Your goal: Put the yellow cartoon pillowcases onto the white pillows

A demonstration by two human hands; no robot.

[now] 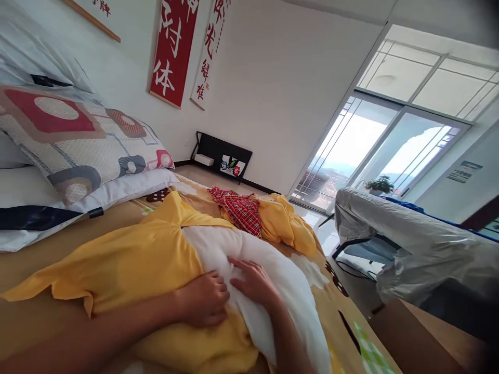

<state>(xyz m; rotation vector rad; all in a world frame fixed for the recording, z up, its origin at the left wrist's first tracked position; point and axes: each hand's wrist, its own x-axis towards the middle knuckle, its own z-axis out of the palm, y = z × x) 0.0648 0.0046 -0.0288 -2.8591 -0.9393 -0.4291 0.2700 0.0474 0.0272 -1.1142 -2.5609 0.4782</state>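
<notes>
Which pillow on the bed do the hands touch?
The plain white pillow, half inside the yellow case; both the left hand and right hand rest on it. The patterned pillow lies apart, untouched.

Far left on the wall, your red banner (172,49) shows big white characters, 对 above 体. Just right of it, the white scroll (208,52) carries red characters, 光 and 解 among them. The notice (463,171) on the right wall is too small to read.
</notes>
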